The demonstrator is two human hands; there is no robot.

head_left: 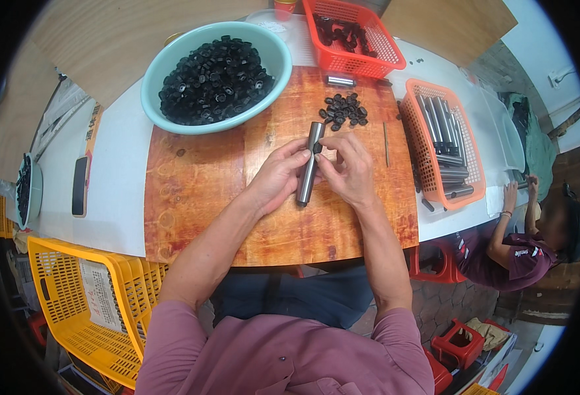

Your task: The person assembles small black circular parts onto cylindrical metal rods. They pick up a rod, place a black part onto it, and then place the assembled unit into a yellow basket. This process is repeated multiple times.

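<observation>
My left hand (pixel 284 170) grips a shiny metal tube (pixel 307 180) around its middle, holding it tilted above the wooden board (pixel 196 197). A dark cap closes the tube's lower end. Between the thumb and forefinger of my right hand (pixel 349 168) is a small black plastic part (pixel 318 147), held against the tube's side. Whether that part is seated in the tube cannot be seen. Just beyond my hands lies a loose pile of small black parts (pixel 343 111). A thin metal rod (pixel 386 144) rests to the right of them.
A pale green basin (pixel 150 98) heaped with black parts stands at the back left. A red basket (pixel 359 66) holds dark pieces; an orange basket (pixel 455 190) holds metal tubes. Another tube (pixel 340 80) lies behind the pile. A yellow crate (pixel 72 326) is at lower left; a co-worker (pixel 517 256) sits right.
</observation>
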